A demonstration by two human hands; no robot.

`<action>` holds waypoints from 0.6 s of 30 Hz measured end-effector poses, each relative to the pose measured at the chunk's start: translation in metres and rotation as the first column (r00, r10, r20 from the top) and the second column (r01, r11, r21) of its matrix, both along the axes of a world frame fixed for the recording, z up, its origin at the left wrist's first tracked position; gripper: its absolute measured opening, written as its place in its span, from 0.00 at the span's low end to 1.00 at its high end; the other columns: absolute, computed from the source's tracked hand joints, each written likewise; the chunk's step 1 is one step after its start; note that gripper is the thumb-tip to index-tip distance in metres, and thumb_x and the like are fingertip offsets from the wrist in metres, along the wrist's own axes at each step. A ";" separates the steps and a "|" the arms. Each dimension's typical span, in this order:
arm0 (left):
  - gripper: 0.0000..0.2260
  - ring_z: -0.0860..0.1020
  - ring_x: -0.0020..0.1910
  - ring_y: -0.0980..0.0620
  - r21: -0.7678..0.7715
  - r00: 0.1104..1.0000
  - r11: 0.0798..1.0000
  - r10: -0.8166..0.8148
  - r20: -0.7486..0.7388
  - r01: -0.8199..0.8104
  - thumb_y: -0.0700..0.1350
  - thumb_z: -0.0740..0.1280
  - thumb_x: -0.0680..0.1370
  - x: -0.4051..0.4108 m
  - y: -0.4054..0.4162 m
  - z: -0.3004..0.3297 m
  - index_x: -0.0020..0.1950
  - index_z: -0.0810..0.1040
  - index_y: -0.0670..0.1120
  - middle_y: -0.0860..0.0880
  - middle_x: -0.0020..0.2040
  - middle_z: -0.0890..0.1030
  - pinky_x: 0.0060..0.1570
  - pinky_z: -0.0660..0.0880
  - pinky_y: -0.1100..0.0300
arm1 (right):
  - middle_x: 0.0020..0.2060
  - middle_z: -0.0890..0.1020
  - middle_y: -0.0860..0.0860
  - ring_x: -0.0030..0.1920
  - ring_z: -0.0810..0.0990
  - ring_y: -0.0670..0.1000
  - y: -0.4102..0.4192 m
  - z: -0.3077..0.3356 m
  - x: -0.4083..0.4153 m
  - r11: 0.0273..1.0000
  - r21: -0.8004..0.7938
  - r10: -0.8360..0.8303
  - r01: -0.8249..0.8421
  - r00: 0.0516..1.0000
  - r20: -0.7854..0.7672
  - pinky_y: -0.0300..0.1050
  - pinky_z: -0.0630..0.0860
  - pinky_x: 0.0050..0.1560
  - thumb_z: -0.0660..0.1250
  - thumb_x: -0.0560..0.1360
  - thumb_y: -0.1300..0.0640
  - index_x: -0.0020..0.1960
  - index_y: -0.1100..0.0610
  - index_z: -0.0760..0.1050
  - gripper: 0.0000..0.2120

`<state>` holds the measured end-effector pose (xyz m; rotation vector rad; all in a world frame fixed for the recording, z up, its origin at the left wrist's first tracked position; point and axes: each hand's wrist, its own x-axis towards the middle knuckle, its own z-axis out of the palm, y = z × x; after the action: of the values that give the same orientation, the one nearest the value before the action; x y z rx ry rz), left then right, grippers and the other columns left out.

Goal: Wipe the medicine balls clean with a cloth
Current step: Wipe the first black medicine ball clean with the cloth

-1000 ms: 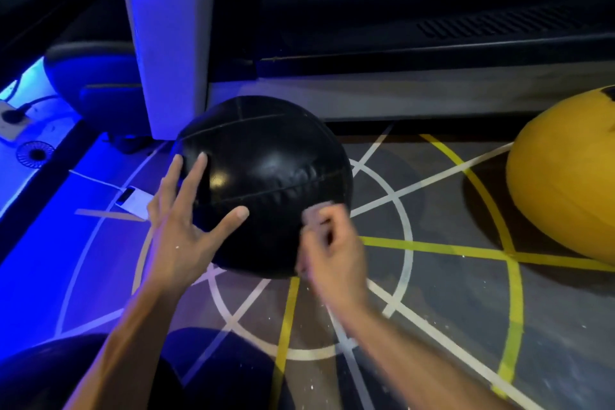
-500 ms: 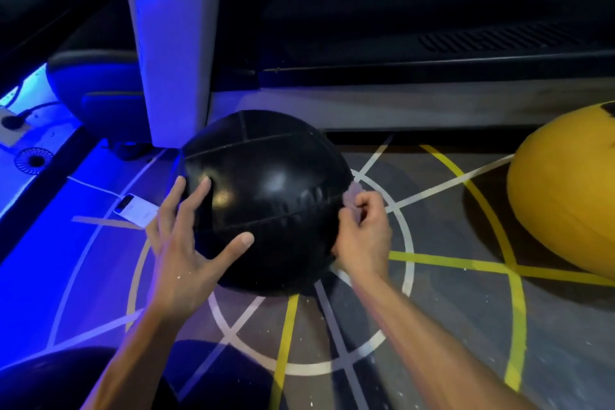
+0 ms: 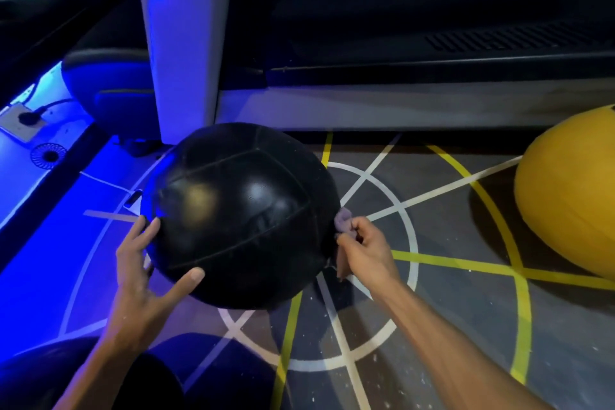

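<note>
A dark machine base (image 3: 432, 53) is seen across the far side, and a white post (image 3: 179, 36) rises from the floor (image 3: 466, 326) at the far left, just behind the black ball (image 3: 239, 213). The floor is marked with white and yellow lines, and its left part is lit blue. The black ball is set on the floor at the middle of the scene, over a painted white circle. A yellow ball (image 3: 569, 206) is seen at the right edge, well apart from the black one. The left hand (image 3: 146, 276) is spread wide against the black ball's near left side, fingers straight and thumb pressed on its surface. The right hand (image 3: 366, 250) is curled round a small pale cloth (image 3: 342, 220), which is held against the ball's right side; part of the cloth is hidden by the fingers. A socket with a plug (image 3: 23, 120) and a small round grille (image 3: 50, 155) are seen at the far left.
</note>
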<state>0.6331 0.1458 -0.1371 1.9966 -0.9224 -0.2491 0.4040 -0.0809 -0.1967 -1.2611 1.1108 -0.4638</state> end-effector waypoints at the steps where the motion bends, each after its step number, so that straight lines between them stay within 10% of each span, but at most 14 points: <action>1: 0.39 0.60 0.79 0.59 -0.006 0.999 1.000 0.010 -0.045 -0.010 0.79 0.72 0.59 0.006 0.006 0.000 0.68 0.65 0.78 0.68 0.78 0.59 0.74 0.64 0.39 | 0.27 0.77 0.53 0.27 0.76 0.52 0.005 0.001 -0.001 1.000 0.007 0.017 -0.017 1.000 0.024 0.45 0.72 0.29 0.65 0.79 0.63 0.45 0.59 0.73 0.05; 6: 0.27 0.66 0.74 0.53 0.024 0.977 0.991 0.129 0.167 -0.135 0.80 0.64 0.66 0.021 -0.005 0.042 0.60 0.71 0.69 0.58 0.71 0.69 0.76 0.62 0.41 | 0.35 0.76 0.54 0.27 0.75 0.46 0.025 0.009 0.006 0.992 -0.087 0.096 -0.089 0.993 0.075 0.38 0.72 0.31 0.68 0.78 0.66 0.45 0.61 0.75 0.04; 11: 0.39 0.55 0.81 0.47 0.289 0.929 0.957 -0.102 0.356 -0.006 0.76 0.63 0.69 0.026 -0.072 0.074 0.78 0.66 0.63 0.51 0.81 0.61 0.78 0.51 0.52 | 0.35 0.78 0.65 0.29 0.77 0.54 0.037 0.014 0.016 0.991 -0.111 0.100 -0.081 0.978 0.182 0.50 0.75 0.34 0.66 0.80 0.62 0.47 0.58 0.73 0.03; 18: 0.38 0.56 0.79 0.46 0.209 0.920 0.976 -0.029 0.390 -0.058 0.74 0.68 0.68 -0.016 -0.057 0.056 0.76 0.68 0.64 0.61 0.79 0.61 0.75 0.51 0.59 | 0.34 0.82 0.46 0.37 0.79 0.46 -0.007 0.031 0.044 0.974 -0.201 -0.090 0.107 0.991 0.096 0.44 0.72 0.38 0.66 0.83 0.49 0.46 0.51 0.75 0.08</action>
<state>0.6171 0.0888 -0.0813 2.3047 -1.1705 0.0690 0.4481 -0.0874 -0.1657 -1.3558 1.0757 -0.7171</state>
